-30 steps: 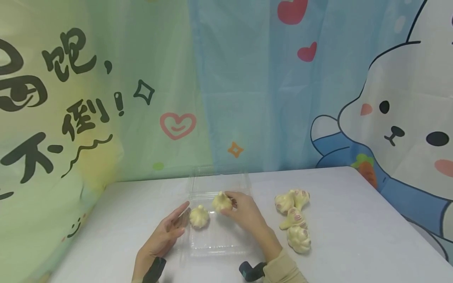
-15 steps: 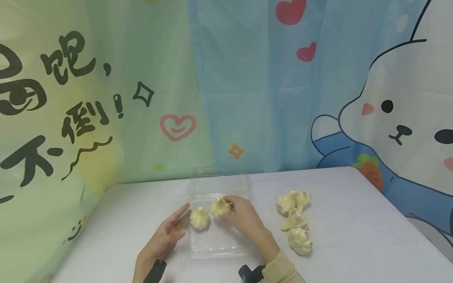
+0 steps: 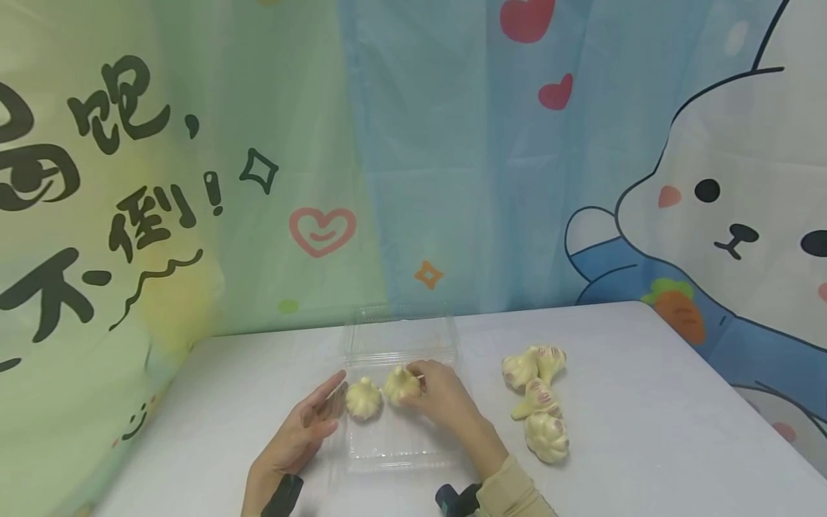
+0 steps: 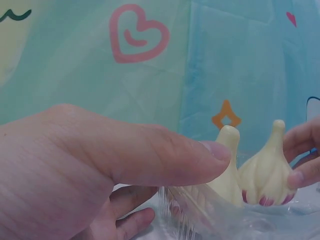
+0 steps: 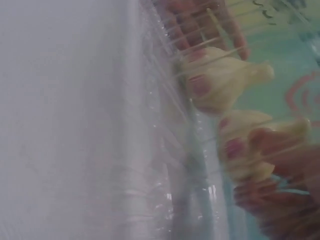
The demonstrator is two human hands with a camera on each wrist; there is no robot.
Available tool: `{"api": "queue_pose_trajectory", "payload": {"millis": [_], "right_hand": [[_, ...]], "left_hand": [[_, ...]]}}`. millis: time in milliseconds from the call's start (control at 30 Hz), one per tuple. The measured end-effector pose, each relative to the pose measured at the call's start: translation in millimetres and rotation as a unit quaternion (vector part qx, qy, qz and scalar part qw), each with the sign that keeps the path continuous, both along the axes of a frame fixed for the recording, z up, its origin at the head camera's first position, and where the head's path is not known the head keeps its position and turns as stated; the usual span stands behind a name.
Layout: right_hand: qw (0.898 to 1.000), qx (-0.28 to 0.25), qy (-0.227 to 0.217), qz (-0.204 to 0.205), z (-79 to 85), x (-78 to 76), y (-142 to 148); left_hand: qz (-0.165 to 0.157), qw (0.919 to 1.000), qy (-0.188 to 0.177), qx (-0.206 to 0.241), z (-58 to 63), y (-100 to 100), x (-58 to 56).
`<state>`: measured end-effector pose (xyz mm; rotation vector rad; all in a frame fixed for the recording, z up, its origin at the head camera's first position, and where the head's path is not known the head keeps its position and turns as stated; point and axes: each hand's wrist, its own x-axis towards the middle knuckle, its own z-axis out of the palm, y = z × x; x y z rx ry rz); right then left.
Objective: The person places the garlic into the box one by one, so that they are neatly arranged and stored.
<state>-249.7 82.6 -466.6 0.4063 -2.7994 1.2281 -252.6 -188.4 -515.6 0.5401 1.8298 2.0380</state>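
Note:
A clear plastic clamshell box (image 3: 388, 446) lies on the table with its lid (image 3: 403, 336) folded back. In its left part sits a pale garlic bulb (image 3: 363, 399), stem up. My right hand (image 3: 447, 399) pinches a second garlic bulb (image 3: 398, 386) between thumb and fingers, beside the first and inside the box. In the left wrist view this garlic bulb (image 4: 266, 175) shows purple marks round its base. My left hand (image 3: 299, 434) stands at the box's left side, fingers extended along the wall. Seen through the clear plastic in the right wrist view, both bulbs are blurred.
On the table's right, several more garlic bulbs (image 3: 546, 436) lie in a cluster, apart from the box. The white table (image 3: 633, 402) ends at a printed curtain (image 3: 439, 158) behind. Dark straps with camera mounts (image 3: 457, 500) sit at both wrists.
My right hand has moved the held garlic bulb slightly left and down, closer to the other bulb in the box. My left hand has stayed at the box's left side.

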Motion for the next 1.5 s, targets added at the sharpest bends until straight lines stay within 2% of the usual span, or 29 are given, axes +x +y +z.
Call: {"api": "queue_pose_trajectory", "payload": {"millis": [500,1500], "right_hand": [[1.0,0.027,0.001,-0.002,-3.3,0.0,-1.4],[1.0,0.024,-0.013,-0.002,-6.6,-2.3,-2.1]], "left_hand": [[0.002,1.0,0.005,-0.003,0.4,1.1,0.7],[0.002,0.9999,0.012,-0.011,-2.0,0.0,-0.5]]}}
